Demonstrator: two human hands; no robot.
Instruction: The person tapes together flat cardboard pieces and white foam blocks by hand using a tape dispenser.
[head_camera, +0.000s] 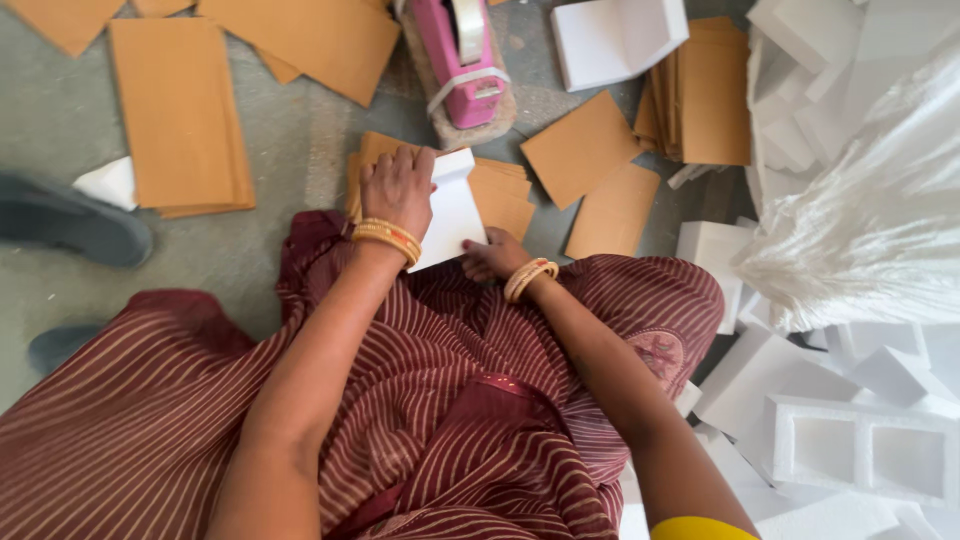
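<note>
- Left hand (398, 187): arm reaches straight out toward 12 o'clock, palm down, back of hand up. Fingers (400, 158) lie close together, curled over the top edge of the white foam piece (452, 215), pressing it down.
- Right hand (492, 257): forearm comes in from 5 o'clock, wrist bent. Fingers curl in at the foam piece's lower edge; whether they pinch it, cannot tell.
- Foam piece sits just beyond the knees, on a stack of brown cardboard sheets (505, 195) on the floor (300, 140).
- Gold bangles on both wrists.
- Pink tape dispenser (462, 50) at 12 o'clock, past the foam piece.
- White foam blocks (860, 440) heaped at 3 to 4 o'clock.
</note>
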